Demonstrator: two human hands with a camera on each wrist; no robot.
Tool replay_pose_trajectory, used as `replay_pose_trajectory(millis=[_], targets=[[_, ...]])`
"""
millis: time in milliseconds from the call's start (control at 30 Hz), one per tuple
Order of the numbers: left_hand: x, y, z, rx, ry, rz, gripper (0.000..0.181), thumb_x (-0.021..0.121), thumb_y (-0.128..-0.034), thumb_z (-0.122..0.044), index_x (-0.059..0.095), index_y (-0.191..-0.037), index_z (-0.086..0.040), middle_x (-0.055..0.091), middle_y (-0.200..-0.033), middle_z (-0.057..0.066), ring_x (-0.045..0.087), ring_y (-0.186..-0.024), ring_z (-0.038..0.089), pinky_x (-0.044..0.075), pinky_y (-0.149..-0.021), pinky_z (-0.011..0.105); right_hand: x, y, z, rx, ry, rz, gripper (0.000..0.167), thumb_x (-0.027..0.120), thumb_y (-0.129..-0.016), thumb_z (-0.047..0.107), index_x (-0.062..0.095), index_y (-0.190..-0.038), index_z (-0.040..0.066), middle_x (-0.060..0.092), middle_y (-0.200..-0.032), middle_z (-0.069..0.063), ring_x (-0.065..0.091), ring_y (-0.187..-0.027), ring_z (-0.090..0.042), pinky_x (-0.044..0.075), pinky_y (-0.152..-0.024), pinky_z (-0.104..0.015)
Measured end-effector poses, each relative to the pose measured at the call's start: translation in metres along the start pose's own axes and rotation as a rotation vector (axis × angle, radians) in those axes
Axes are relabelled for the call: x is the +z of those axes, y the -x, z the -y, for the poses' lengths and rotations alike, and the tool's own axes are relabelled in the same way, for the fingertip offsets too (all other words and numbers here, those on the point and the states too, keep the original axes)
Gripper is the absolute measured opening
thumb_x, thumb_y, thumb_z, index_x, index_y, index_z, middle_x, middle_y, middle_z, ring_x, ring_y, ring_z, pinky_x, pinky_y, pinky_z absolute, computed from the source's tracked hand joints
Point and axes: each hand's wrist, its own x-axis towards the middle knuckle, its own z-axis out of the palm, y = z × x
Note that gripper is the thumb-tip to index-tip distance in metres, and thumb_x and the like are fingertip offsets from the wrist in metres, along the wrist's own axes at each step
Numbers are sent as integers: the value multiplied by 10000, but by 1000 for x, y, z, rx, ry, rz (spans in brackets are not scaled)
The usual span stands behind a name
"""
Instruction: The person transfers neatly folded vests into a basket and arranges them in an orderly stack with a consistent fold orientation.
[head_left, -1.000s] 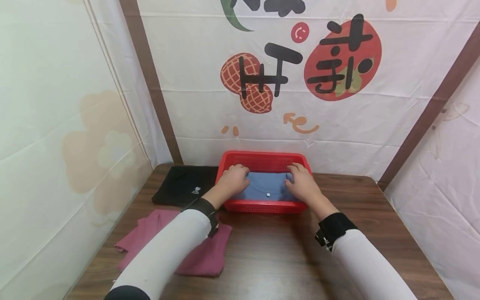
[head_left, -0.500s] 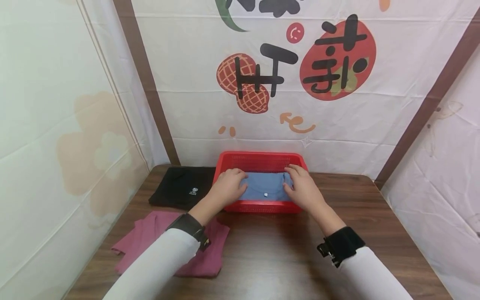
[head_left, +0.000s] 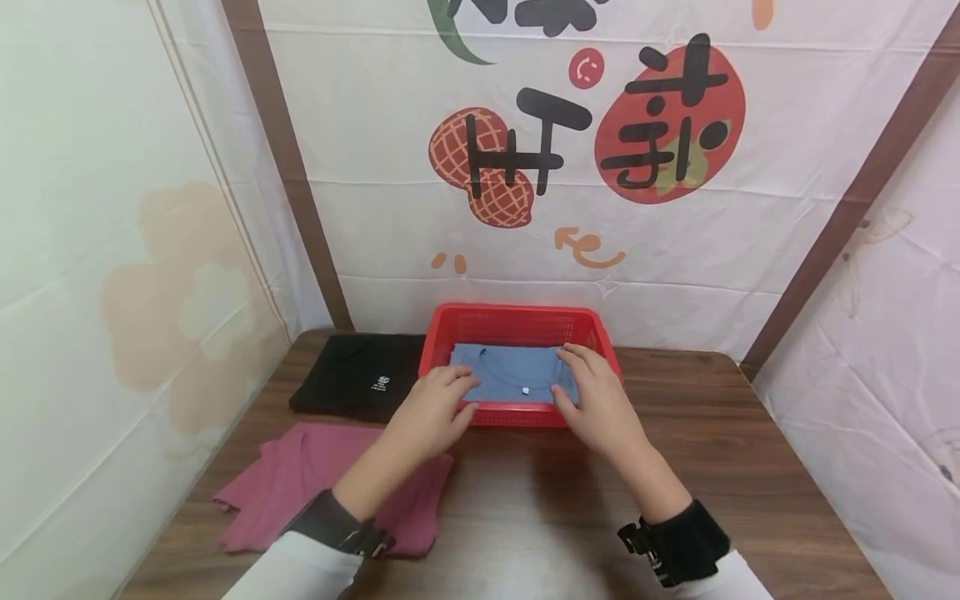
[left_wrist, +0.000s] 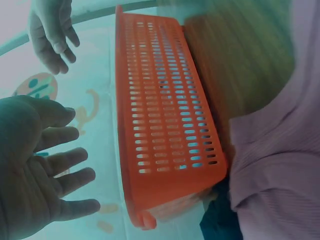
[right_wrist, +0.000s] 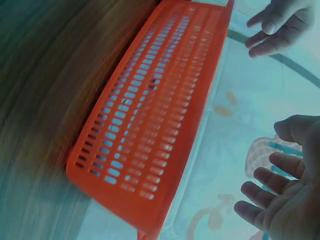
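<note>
A folded blue garment (head_left: 517,371) with a small white tag lies inside the red plastic basket (head_left: 517,312). My left hand (head_left: 431,411) is over the basket's front left corner, its fingers spread and holding nothing. Over the front right part is my right hand (head_left: 600,400), fingers loosely bent, also holding nothing. In the left wrist view, the left hand (left_wrist: 45,170) shows its fingers apart from the basket (left_wrist: 170,190). The right wrist view likewise has the right hand (right_wrist: 287,180) clear of the basket wall (right_wrist: 125,205).
A folded black garment (head_left: 352,375) with a small white print lies left of the basket. In front of it is a pink garment (head_left: 330,467) with uneven edges. The wooden table (head_left: 525,533) meets a printed cloth wall (head_left: 390,233) behind.
Both hands have drawn back toward me, from inside the basket to its front edge. The left hand has uncovered the left end of the blue garment. The basket and garments stay put.
</note>
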Motion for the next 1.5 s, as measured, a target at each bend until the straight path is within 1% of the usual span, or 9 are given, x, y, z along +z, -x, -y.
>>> replay_pose_trajectory(millis=[200, 367, 633, 767, 900, 1000, 1133, 1300, 1500], targets=[[-4, 26, -1, -11, 1, -23, 448, 798, -875, -262, 694, -1290, -132, 636, -1356, 84, 563, -1281, 286, 459, -1088, 522, 4, 14, 20, -38, -31, -33, 664, 820, -851, 220, 550, -1443, 89, 513, -1479, -95, 468, -1381, -291, 470, -1091, -523], [-5, 43, 6, -41, 11, -20, 420, 775, -896, -243, 691, -1290, -123, 632, -1357, 95, 557, -1284, 299, 457, -1079, 539, 14, 25, 38, -89, -36, -55, 634, 829, -846, 220, 576, -1415, 101, 532, -1461, -77, 507, -1346, -264, 498, -1069, -486], [-13, 67, 22, -92, -10, -11, 407, 779, -891, -217, 695, -1263, -75, 641, -1321, 121, 566, -1263, 322, 477, -1046, 561, 46, 34, 65, -208, -42, -45, 520, 786, -887, 215, 608, -1368, 128, 575, -1418, -51, 537, -1314, -219, 485, -1082, -442], [-16, 83, 33, -95, -36, -9, 384, 790, -873, -194, 707, -1219, -47, 653, -1292, 160, 584, -1235, 363, 482, -1024, 584, 66, 38, 81, -233, -68, 3, 473, 769, -901, 235, 626, -1342, 144, 587, -1398, -30, 537, -1304, -202, 461, -1101, -430], [-19, 100, 47, -116, -47, 9, 374, 794, -870, -184, 712, -1209, -50, 659, -1278, 173, 598, -1217, 382, 492, -990, 608, 85, 44, 97, -230, -91, 88, 451, 746, -925, 283, 625, -1345, 171, 581, -1406, -9, 520, -1325, -181, 449, -1118, -413], [-21, 111, 60, -134, -53, 14, 362, 797, -870, -174, 714, -1202, -55, 671, -1253, 165, 616, -1188, 383, 500, -968, 611, 97, 48, 106, -253, -84, 121, 442, 729, -936, 293, 626, -1347, 168, 584, -1405, -17, 526, -1326, -182, 441, -1126, -406], [-21, 130, 79, -165, -76, 28, 339, 794, -863, -166, 722, -1176, -58, 680, -1218, 152, 626, -1156, 387, 502, -938, 626, 112, 54, 118, -300, -46, 129, 435, 724, -934, 299, 632, -1335, 156, 593, -1388, -27, 542, -1312, -184, 436, -1132, -401], [-21, 154, 108, -237, -122, 86, 355, 775, -865, -189, 717, -1178, -34, 661, -1246, 195, 610, -1156, 450, 486, -898, 685, 126, 57, 133, -333, 14, 162, 417, 708, -939, 349, 641, -1306, 163, 593, -1388, -29, 538, -1327, -190, 433, -1138, -402], [-30, 172, 137, -287, -149, 102, 402, 772, -853, -180, 693, -1185, 33, 641, -1241, 281, 595, -1118, 540, 482, -868, 710, 144, 55, 155, -386, 109, 214, 417, 707, -929, 401, 650, -1276, 177, 604, -1349, -11, 561, -1304, -191, 445, -1126, -377]])
